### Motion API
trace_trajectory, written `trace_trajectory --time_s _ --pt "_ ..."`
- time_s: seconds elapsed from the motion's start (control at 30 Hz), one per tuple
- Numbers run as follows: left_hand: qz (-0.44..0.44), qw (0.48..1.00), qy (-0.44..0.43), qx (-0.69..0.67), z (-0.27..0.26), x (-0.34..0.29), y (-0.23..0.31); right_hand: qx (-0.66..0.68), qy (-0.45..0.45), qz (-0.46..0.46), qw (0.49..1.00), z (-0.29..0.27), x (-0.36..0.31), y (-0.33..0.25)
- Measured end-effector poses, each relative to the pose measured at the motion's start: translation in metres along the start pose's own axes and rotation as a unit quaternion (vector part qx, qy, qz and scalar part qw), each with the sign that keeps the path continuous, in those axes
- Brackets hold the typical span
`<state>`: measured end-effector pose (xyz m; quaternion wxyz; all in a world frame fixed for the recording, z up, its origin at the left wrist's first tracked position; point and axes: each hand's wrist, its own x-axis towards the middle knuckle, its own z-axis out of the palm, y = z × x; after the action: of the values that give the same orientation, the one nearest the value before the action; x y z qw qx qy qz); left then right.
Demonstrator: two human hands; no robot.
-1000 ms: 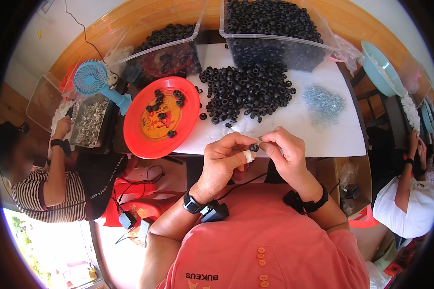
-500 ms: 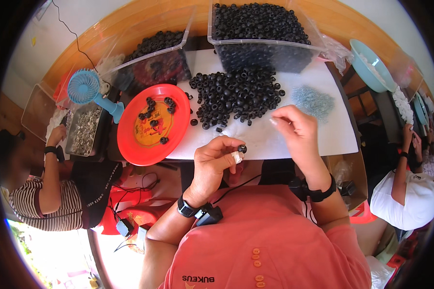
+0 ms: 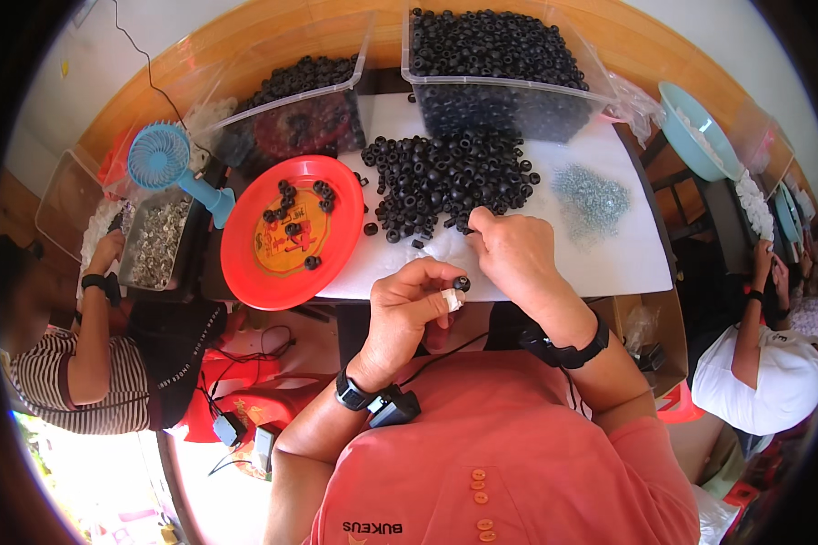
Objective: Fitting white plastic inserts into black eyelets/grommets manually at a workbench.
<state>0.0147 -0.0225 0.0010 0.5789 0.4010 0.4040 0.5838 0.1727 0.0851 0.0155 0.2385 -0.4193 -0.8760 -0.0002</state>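
Left hand pinches a black piece at its fingertips, likely to leave one end exposed.
Right hand, fingers bunched, meets the black pile, probably set near on the tabletop for reach; its grip I cannot tell.

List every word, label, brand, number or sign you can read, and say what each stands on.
Wording and brands are left uncopied; here is where text stands.
Coral shirt: dark lettering, upside down in view, readable.
Red plate: characters on a yellow medallion, partly covered by black beads.
Black garment at left: small white lettering, only partly legible.
White shirt at right: small dark mark, too blurred to read.
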Motion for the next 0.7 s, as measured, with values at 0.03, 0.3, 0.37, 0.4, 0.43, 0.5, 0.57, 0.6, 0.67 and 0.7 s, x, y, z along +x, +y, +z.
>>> trace_trajectory --time_s 0.03,0.3,0.37,0.4,0.43,0.5,0.57,0.6,0.67,0.7 --pt "0.0 1.0 0.0 0.002 0.0 0.0 -0.001 -0.007 -0.002 0.0 1.0 0.0 0.0 0.0" --pt "0.001 1.0 0.0 0.015 0.001 0.0 -0.001 -0.021 -0.014 -0.029 0.999 -0.002 0.001 -0.006" --pt "-0.005 1.0 0.007 0.008 0.002 0.0 0.0 -0.042 -0.02 -0.038 0.998 -0.002 0.0 -0.006" --pt "-0.005 1.0 0.006 0.008 0.002 0.0 0.0 -0.042 -0.02 -0.038 0.998 -0.004 -0.001 -0.004" --pt "-0.007 1.0 0.005 0.003 0.002 0.0 0.0 -0.032 -0.02 -0.047 0.998 -0.009 -0.005 -0.002" --pt "-0.01 1.0 0.007 -0.003 0.0 0.0 0.0 -0.02 -0.022 -0.057 0.998 -0.019 -0.01 0.001" --pt "-0.01 1.0 0.002 0.005 0.001 -0.001 0.003 -0.04 -0.043 -0.061 0.996 -0.03 -0.014 0.003" --pt "-0.012 1.0 0.0 0.004 0.001 -0.001 0.003 -0.041 -0.044 -0.059 0.996 -0.029 -0.016 0.005" --pt "-0.012 1.0 0.006 0.018 0.003 -0.002 0.004 -0.062 -0.037 -0.101 0.992 -0.023 -0.018 0.008" --pt "-0.012 1.0 0.004 0.018 0.003 -0.001 0.004 -0.063 -0.036 -0.1 0.992 -0.023 -0.019 0.008"
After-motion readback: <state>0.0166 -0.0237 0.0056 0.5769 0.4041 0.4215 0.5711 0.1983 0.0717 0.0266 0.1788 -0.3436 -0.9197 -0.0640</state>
